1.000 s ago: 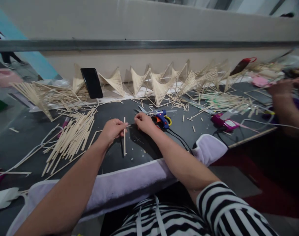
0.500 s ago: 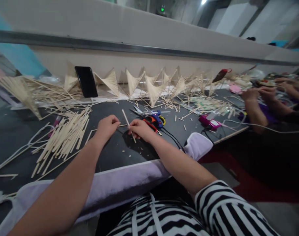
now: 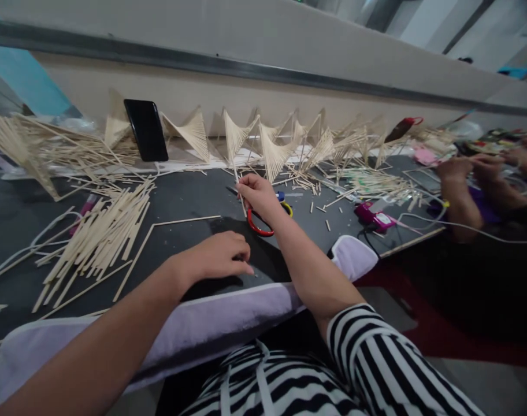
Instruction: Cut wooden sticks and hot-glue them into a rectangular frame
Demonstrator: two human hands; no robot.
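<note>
My right hand point(image 3: 258, 195) pinches a thin wooden stick point(image 3: 236, 173), held upright above the dark tabletop. Under that hand lie scissors with a red handle loop point(image 3: 260, 232); a blue and yellow tool point(image 3: 286, 208) beside them is partly hidden. My left hand point(image 3: 222, 254) rests low over the table near its front edge, fingers loosely bent, thumb and forefinger apart, with nothing visible in it. Left of it, two thin sticks form an angled frame point(image 3: 153, 225). Further left spreads a pile of loose sticks point(image 3: 101, 237).
Fan-shaped stick models point(image 3: 274, 153) line the wall, with a black phone point(image 3: 146, 131) standing among them. A magenta glue gun point(image 3: 373, 218) with a cord lies right. Lilac padded cloth point(image 3: 229, 306) covers the front edge. Another person's hands point(image 3: 456, 167) work at far right.
My right hand has moved forward with the stick, over the scissors. My left hand has come down and right toward the front edge, where small scraps lay. The angled frame now shows fully.
</note>
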